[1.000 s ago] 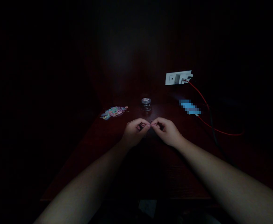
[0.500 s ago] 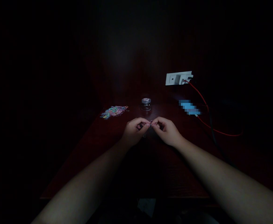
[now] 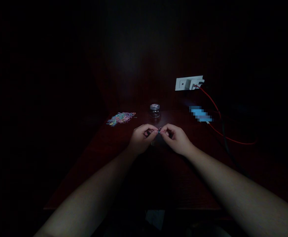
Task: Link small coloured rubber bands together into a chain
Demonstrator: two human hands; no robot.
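Note:
My left hand [image 3: 143, 138] and my right hand [image 3: 176, 138] meet fingertip to fingertip over the dark red table, thumbs and forefingers pinched. Between the fingertips is a small hair tie [image 3: 159, 131], bluish where it shows and mostly covered by the fingers. A tiny pinkish loop shows just above it. Left of my hands lies a heap of thin, multicoloured hair ties [image 3: 121, 118]. Straight beyond my hands stands a small clear round jar [image 3: 155, 111] with a patterned lid. Something small and pale, too dim to name, is just below my left fingers.
A phone-like device with a blurred blue screen [image 3: 200, 114] lies on the right, joined by a red cable [image 3: 211, 98] to a white wall socket [image 3: 182, 84] with a plug. A dark cord [image 3: 224, 131] runs down beside it. The table's front edge [image 3: 124, 209] is nearest me. Surroundings are very dark.
My hands stay almost in place, still pinched together. Between the fingertips, a bluish bit of the hair tie shows more plainly. The whole view has shifted very slightly.

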